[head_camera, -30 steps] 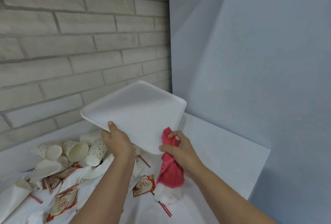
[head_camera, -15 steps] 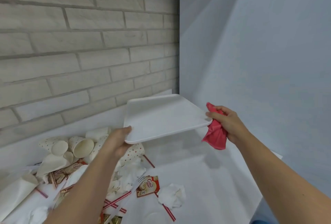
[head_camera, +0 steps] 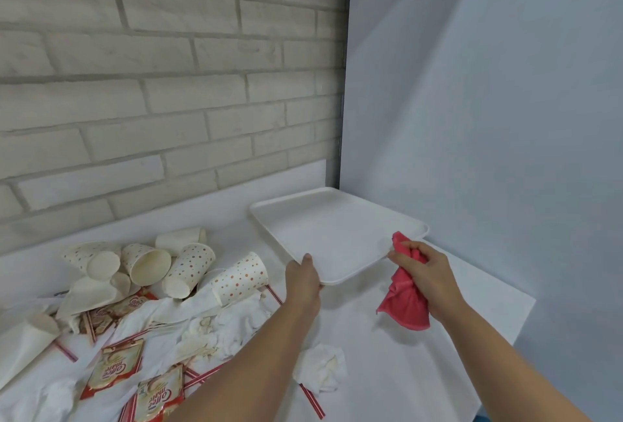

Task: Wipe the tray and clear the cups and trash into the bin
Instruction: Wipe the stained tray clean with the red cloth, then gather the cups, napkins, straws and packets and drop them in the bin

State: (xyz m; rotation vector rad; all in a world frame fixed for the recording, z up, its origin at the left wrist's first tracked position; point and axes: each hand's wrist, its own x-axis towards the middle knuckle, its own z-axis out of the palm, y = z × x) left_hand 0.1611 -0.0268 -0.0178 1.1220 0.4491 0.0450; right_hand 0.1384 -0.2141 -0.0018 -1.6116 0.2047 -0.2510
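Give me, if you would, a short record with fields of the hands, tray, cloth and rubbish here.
Left hand: grips the tray at its near edge, thumb on top
Right hand: holds a bunched red cloth beside the tray
Tray: white, empty, at the far right corner of the table
Cups: spotted paper, tipped over, left of the tray
Other rubbish: creamer sachets, straws, crumpled tissue

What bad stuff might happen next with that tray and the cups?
The left hand grips just one corner of the tray, so it might tilt or slip. The dotted cup lies on its side right beside that hand; a nudge could roll it. The cloth hangs loose from the right hand and might drag the tissue nearby.
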